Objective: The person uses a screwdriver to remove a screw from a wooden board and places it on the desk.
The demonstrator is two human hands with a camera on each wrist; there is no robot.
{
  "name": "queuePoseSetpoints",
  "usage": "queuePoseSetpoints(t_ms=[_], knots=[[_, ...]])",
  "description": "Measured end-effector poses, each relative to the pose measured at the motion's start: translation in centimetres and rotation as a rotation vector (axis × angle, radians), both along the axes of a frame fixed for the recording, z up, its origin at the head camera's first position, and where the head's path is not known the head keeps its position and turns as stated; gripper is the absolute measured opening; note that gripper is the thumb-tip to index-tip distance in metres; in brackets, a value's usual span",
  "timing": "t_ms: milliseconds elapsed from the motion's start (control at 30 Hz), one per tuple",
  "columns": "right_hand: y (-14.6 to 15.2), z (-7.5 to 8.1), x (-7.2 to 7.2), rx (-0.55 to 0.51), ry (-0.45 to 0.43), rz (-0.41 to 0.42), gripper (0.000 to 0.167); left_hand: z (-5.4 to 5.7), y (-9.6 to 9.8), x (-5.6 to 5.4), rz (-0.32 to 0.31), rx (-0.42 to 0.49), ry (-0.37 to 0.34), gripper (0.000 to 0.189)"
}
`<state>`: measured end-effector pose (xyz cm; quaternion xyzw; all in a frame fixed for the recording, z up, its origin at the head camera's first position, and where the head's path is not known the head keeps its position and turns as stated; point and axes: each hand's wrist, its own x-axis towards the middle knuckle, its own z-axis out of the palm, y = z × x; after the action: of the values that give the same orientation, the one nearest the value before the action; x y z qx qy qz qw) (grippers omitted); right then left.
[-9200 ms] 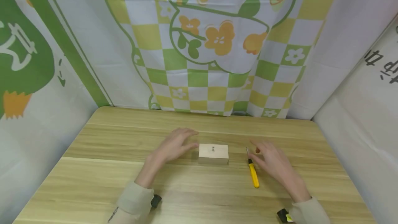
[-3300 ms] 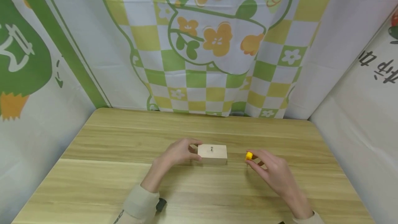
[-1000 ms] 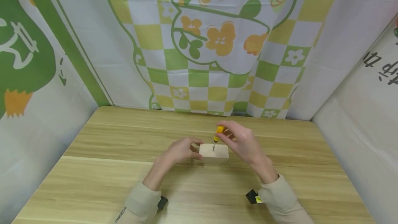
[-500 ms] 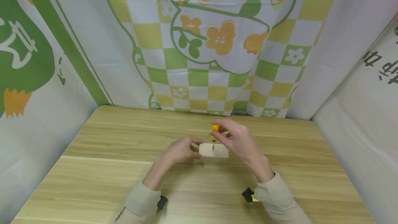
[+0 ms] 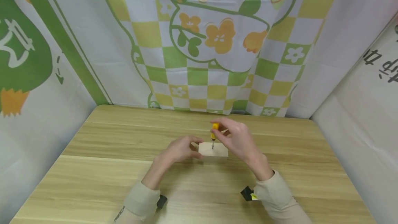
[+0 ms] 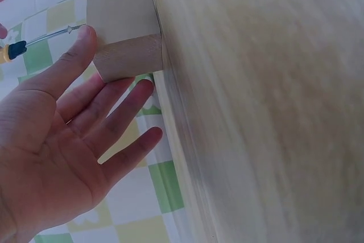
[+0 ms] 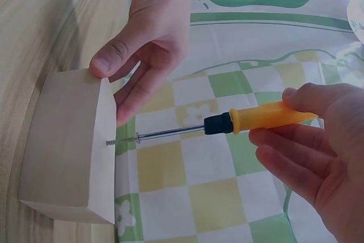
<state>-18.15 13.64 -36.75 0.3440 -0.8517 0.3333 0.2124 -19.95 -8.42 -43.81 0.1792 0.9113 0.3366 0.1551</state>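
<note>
A pale wooden block [image 5: 217, 151] lies on the table, gripped at its left end between thumb and fingers of my left hand [image 5: 180, 149]. From its top stands a screw [image 7: 122, 140], its threads partly showing above the wood. My right hand [image 5: 240, 139] pinches the yellow handle of a screwdriver [image 7: 259, 118], held upright over the block. The screwdriver's shaft meets the screw head in the right wrist view. In the left wrist view, the left thumb and fingers hold the block's end [image 6: 128, 58], and the screwdriver's black collar [image 6: 17, 49] shows at the left edge.
The wood-grain table [image 5: 124, 134] carries the block near its middle. A checked, flowered curtain [image 5: 199, 78] hangs behind the far edge, and white printed cloths [image 5: 357, 113] stand at both sides. Black wrist cameras [image 5: 247, 193] sit under the cuffs.
The screwdriver went from lying right of the block into my right hand, then over onto the screw. My left hand took hold of the block. Lately the screwdriver has tilted upright.
</note>
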Motion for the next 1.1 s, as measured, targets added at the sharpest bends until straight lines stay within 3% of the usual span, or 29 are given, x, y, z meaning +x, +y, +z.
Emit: queuePoseSetpoints(t_ms=[200, 533, 700, 900, 1100], knots=[[0.1, 0.5, 0.0, 0.035, -0.01, 0.02, 0.024, 0.1, -0.1, -0.1, -0.019, -0.043, 0.04, 0.059], [0.7, 1.2, -0.2, 0.039, -0.131, 0.124, 0.029, 0.2, -0.2, -0.2, -0.037, -0.044, 0.033, 0.057], [0.7, 1.6, 0.1, 0.078, -0.155, 0.135, 0.033, 0.4, -0.1, -0.2, -0.034, -0.05, 0.045, 0.056], [0.4, 1.6, 0.5, 0.081, -0.168, 0.062, 0.034, 0.3, 0.0, -0.2, -0.026, -0.048, 0.043, 0.057], [0.1, 1.4, 1.4, 0.111, -0.059, -0.109, 0.038, 0.2, 0.1, 0.0, -0.033, -0.035, 0.039, 0.056]])
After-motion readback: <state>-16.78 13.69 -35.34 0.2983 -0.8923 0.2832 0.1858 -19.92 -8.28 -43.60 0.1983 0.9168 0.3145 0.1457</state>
